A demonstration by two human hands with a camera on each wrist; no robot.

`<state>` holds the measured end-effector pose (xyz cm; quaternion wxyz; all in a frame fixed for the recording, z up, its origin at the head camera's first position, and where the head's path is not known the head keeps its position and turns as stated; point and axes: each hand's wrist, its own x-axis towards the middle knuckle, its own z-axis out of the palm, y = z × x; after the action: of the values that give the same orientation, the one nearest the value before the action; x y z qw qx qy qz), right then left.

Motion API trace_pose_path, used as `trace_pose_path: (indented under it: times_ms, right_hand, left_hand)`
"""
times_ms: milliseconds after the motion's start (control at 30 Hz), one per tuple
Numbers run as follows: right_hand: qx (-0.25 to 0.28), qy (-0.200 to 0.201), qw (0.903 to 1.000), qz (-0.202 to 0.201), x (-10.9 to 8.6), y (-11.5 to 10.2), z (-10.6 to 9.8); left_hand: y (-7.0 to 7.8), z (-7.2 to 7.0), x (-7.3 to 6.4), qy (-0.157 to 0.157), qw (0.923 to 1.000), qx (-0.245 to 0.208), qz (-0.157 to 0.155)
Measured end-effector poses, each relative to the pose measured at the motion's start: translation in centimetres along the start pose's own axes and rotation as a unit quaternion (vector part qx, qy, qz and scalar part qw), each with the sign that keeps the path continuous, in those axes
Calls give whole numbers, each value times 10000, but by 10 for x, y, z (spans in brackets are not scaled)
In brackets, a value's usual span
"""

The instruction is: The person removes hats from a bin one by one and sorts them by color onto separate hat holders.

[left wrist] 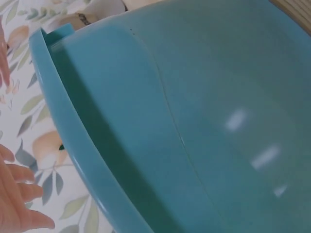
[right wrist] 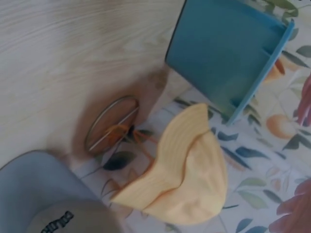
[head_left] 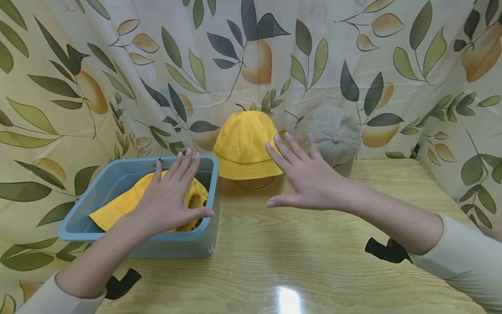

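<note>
My left hand (head_left: 166,200) hovers over a blue plastic bin (head_left: 184,248), fingers straight and spread, holding nothing. Inside the bin lies yellow cloth headwear (head_left: 123,203), partly hidden by that hand. My right hand (head_left: 310,181) is held out over the table with spread fingers and nothing in it. Its fingertips overlap the edge of a yellow bucket hat (head_left: 247,139) in the head view. That hat sits on a stand with a wire ring base (right wrist: 92,121). Beside it, a grey baseball cap (head_left: 333,131) is partly covered by my right hand; its brim bears dark lettering in the right wrist view.
A wood-grain table (head_left: 282,244) carries the bin at left and both pieces of headwear at the back. Behind and along the sides hangs a curtain (head_left: 157,26) printed with leaves and fruit. Dark wrist-mounted pieces (head_left: 123,283) stick out below both forearms.
</note>
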<state>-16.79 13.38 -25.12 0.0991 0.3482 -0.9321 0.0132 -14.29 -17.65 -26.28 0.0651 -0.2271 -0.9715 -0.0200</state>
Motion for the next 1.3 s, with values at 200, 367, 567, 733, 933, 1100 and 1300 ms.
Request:
trace_pose_path:
  times_ms: [200,367,567,733,933,1100,1300]
  right_hand:
    - [73,97,9997,-225,10,-12,2]
    - [57,153,9992,-365,18,-25,4]
    - [170,152,9985,-495,27,-40,4]
    - [210,147,9977,-634,34,-52,4]
    - [175,53,9974,-690,44,-68,8]
    - [245,17,9966,-784,49,-80,14]
    - [322,-114,9945,-993,56,-93,24]
  left_hand:
    - [-7,-2,-11,5,9999,-73,-133]
    - [-12,-5,-21,91,9991,-360,-197]
    - [-25,-6,-31,229,9988,-374,-240]
    - [-36,-5,-40,274,9987,-286,-313]
    - [-49,0,-48,318,9983,-387,-302]
    - [-59,4,-52,398,9968,-661,-200]
    - [-70,7,-60,554,9976,-416,-39]
